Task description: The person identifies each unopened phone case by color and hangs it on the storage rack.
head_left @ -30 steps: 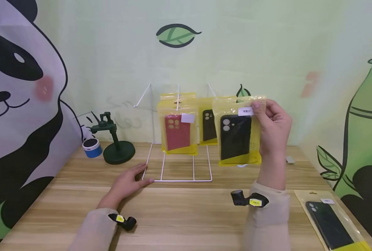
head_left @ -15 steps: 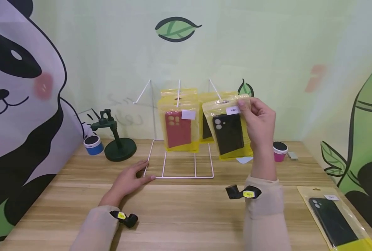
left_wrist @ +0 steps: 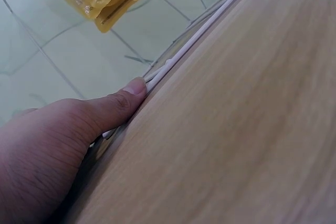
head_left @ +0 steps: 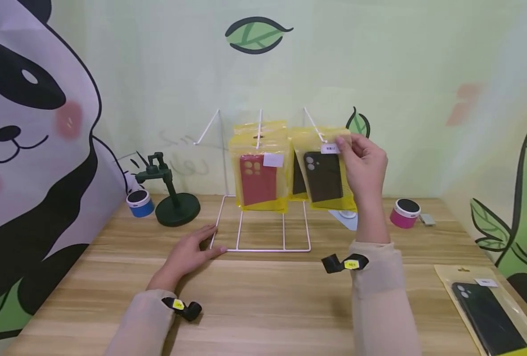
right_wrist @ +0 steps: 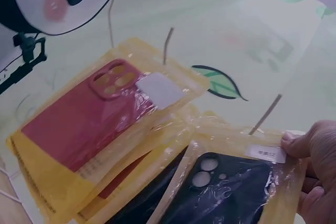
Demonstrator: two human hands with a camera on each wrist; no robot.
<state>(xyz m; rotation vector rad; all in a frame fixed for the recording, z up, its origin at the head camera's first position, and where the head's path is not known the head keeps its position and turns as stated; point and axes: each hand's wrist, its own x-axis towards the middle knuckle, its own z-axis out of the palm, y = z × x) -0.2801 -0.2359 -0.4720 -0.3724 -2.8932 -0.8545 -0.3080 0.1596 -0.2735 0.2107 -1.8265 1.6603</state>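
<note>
- A black phone case in a yellow bag [head_left: 325, 175] was pinched at its top corner by the right hand [head_left: 364, 163], thumb and fingers clamped right at the white label, up at the right-hand hook of the white wire display rack [head_left: 263, 217].
- In the right wrist view the same bag [right_wrist: 231, 192] was seen lying over other yellow bags, with the fingertips [right_wrist: 310, 145] curled onto its top edge.
- A red phone case in a yellow bag [head_left: 258, 175] was hung on the middle hook, with more yellow bags stacked behind it.
- The left hand [head_left: 192, 252] was laid flat on the wooden table [head_left: 263, 306], fingers relaxed and straight, nothing gripped; the thumb tip [left_wrist: 134, 88] was pressed right against the rack's base wire [left_wrist: 199, 32].
- Pretty cute room tbh: a pale green wall was painted with a big panda [head_left: 27, 138] on the left, a leaf [head_left: 256, 34] up top and bamboo on the right.
- A dark green phone stand [head_left: 172, 195] and a small blue speaker [head_left: 140, 202] were set at the back left of the table.
- A small pink speaker [head_left: 405, 212] was parked at the back right.
- Another bagged black case [head_left: 490, 311] was left lying flat at the table's near right corner.
</note>
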